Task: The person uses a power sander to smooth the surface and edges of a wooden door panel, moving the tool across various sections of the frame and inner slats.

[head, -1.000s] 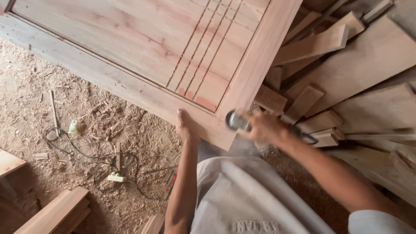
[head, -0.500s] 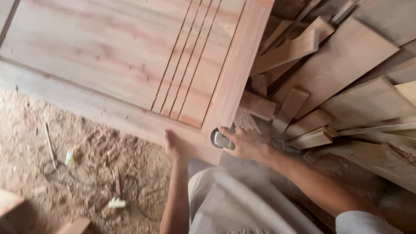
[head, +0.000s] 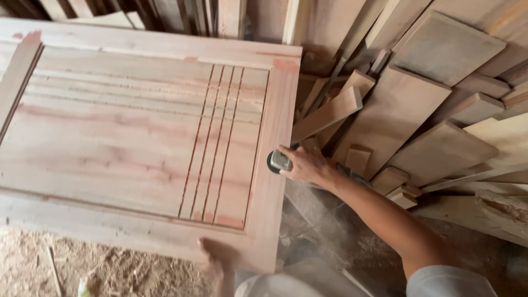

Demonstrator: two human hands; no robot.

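A large unfinished wooden door panel [head: 137,143] with thin routed grooves lies flat in front of me. My right hand [head: 308,165] grips a power sander [head: 279,161], whose round head presses against the panel's right edge about halfway up. My left hand [head: 217,258] rests on the panel's near edge by the bottom right corner, fingers laid over the wood. Fine dust hangs below the sander.
A heap of cut boards and offcuts [head: 418,110] fills the right side. Upright planks [head: 231,16] lean along the back. Sawdust and shavings cover the floor [head: 71,264] at lower left.
My right hand has slid the sander along the panel's right edge, away from the near corner. The view has shifted so more of the panel and its far edge shows.
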